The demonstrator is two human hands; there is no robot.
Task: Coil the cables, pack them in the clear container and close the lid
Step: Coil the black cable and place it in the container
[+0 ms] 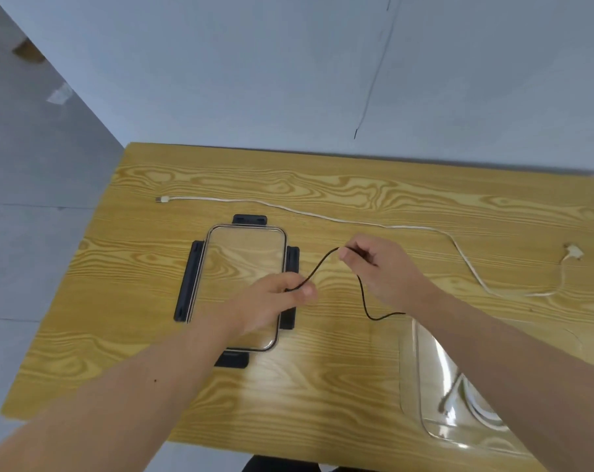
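A thin black cable (319, 265) stretches between both hands above the wooden table (357, 386). My left hand (275, 298) pinches one end over the lid's right edge. My right hand (380, 267) pinches the cable higher up, and the rest loops down under my right forearm. The clear lid (244, 253) with black clips lies flat at centre left. The clear container (432, 379) stands at the right front, partly hidden by my right arm, with a coiled white cable (483, 408) inside. A long white cable (323, 216) lies uncoiled across the far part of the table.
The white cable's far plug (162, 199) lies at the back left and its other plug (574, 252) at the right. A pale wall rises directly behind the table. Grey floor shows to the left, beyond the table's left edge.
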